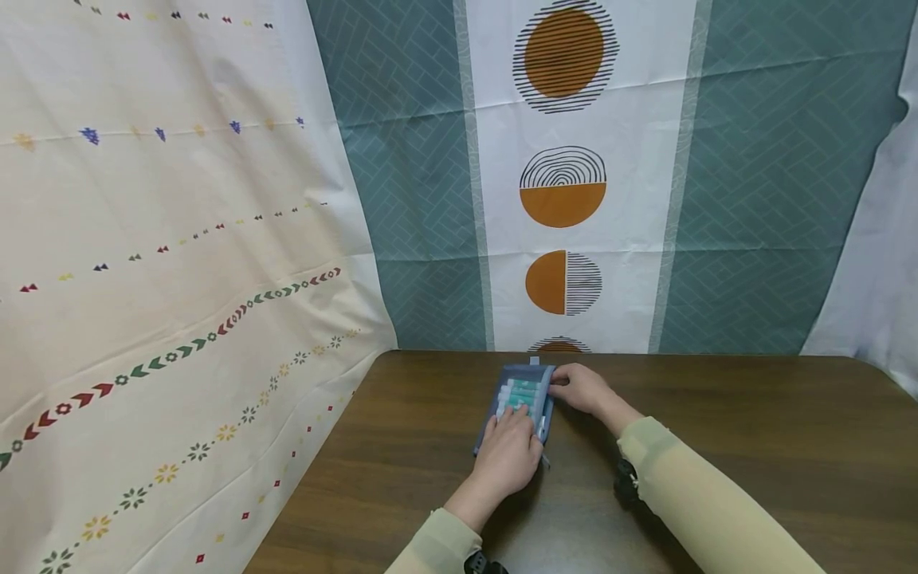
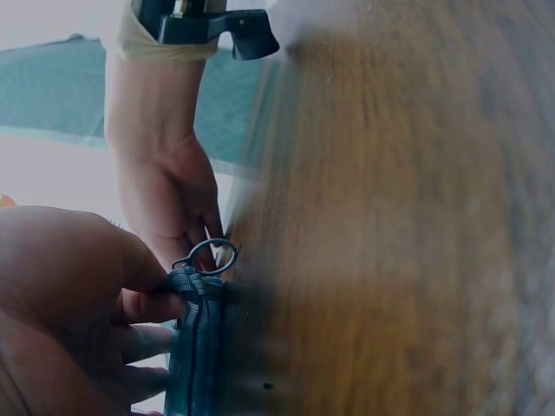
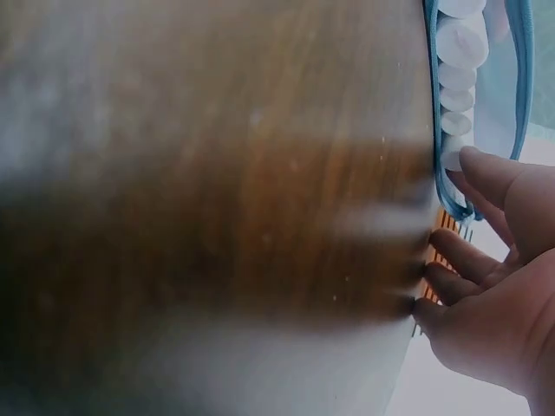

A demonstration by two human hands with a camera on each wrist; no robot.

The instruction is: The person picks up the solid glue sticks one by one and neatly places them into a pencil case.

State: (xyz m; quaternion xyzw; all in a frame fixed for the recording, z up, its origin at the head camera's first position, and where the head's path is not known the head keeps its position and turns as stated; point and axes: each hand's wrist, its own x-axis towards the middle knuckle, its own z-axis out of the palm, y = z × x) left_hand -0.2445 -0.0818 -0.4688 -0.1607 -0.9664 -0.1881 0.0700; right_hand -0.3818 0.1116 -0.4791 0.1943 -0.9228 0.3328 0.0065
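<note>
A blue zip pouch with a see-through face lies on the wooden table, tilted slightly in the head view. Inside it several white-and-green cylinders lie in a row. My left hand holds its near end, fingers over the top and thumb at the edge by the zip's ring pull. On the pouch's right side the mouth gapes, showing round white cylinder ends. There my right hand pinches the endmost cylinder between thumb and index finger; its other fingers reach down to the tabletop.
The brown wooden table extends around the pouch. A patterned cloth hangs behind its far edge, and a cream cloth hangs along the left side. Dark wrist devices sit at both sleeves.
</note>
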